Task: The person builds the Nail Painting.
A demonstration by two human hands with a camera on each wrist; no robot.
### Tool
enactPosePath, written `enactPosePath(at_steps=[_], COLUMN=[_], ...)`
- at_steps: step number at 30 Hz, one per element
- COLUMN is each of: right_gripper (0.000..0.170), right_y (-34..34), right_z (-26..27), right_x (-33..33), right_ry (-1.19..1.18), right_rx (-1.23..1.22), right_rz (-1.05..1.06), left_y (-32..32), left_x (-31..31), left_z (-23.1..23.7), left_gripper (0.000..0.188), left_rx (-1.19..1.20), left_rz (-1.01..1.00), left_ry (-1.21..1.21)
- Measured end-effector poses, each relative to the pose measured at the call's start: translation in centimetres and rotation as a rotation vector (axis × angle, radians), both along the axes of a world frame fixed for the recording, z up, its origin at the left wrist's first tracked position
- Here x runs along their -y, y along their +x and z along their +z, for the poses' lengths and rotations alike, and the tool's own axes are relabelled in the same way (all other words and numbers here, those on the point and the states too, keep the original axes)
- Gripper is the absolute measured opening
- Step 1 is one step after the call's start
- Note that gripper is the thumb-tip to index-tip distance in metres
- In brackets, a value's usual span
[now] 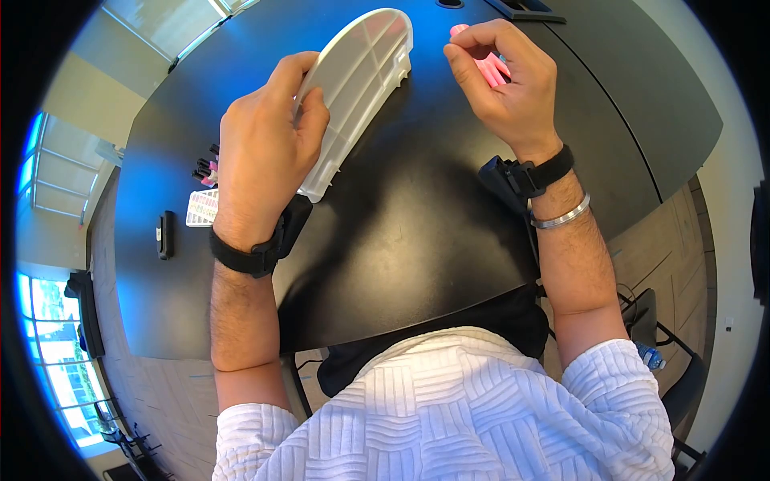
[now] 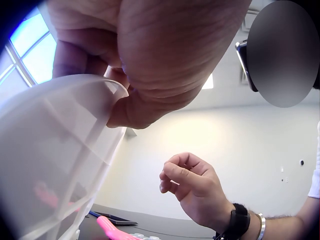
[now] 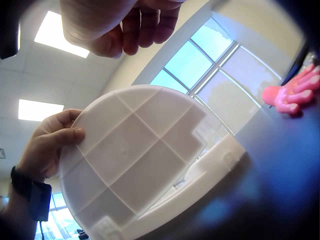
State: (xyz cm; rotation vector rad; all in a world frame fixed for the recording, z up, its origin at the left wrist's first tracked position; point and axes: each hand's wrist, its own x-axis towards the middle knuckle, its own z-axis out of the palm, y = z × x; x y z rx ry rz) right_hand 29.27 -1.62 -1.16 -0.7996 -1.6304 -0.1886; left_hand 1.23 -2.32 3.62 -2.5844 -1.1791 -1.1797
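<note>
My left hand point(image 1: 269, 140) grips a half-round, translucent white plastic panel point(image 1: 357, 96) by its curved rim, thumb on the near face. Crossing ribs show on its face in the right wrist view, where a white strip point(image 3: 220, 162) runs along its straight edge. The panel stands tilted over the black table point(image 1: 401, 256). My right hand point(image 1: 513, 88) is raised to the right of the panel, fingers loosely bent, with nothing seen in them. Beyond it on the table lies a pink model hand point(image 3: 292, 97), partly hidden behind my right hand in the head view.
Left of my left forearm lie a white tray with rows of small coloured pieces point(image 1: 202, 208), several small black-and-pink items point(image 1: 207, 170) and a black object point(image 1: 164, 235). A dark flat frame point(image 1: 525, 10) lies at the table's far side. A chair point(image 1: 682, 361) stands at right.
</note>
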Motion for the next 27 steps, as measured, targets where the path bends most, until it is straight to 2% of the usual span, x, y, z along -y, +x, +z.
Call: enactPosePath(at_steps=[6,9,20,27], right_gripper=[0.011,0.010,0.010,0.011], right_y=[0.1,0.0,0.0,0.0], right_z=[-0.1,-0.2,-0.1,-0.1], right_x=[-0.2,-0.2,-0.3,0.0], right_ry=[0.032,0.011,0.045,-0.011], right_rx=[0.013,-0.001,0.027,0.001], right_rz=[0.030,0.036,0.031,0.024], left_y=[0.1,-0.4,0.1,0.4], left_x=[-0.5,-0.9,-0.9,-0.8], left_z=[-0.3,-0.5,-1.1,-1.2], left_gripper=[0.023,0.026,0.025,0.025], left_rx=[0.047,-0.024,-0.009,-0.011], left_rz=[-0.036,0.034,0.004,-0.009], left_ry=[-0.010,-0.025,0.035,0.039])
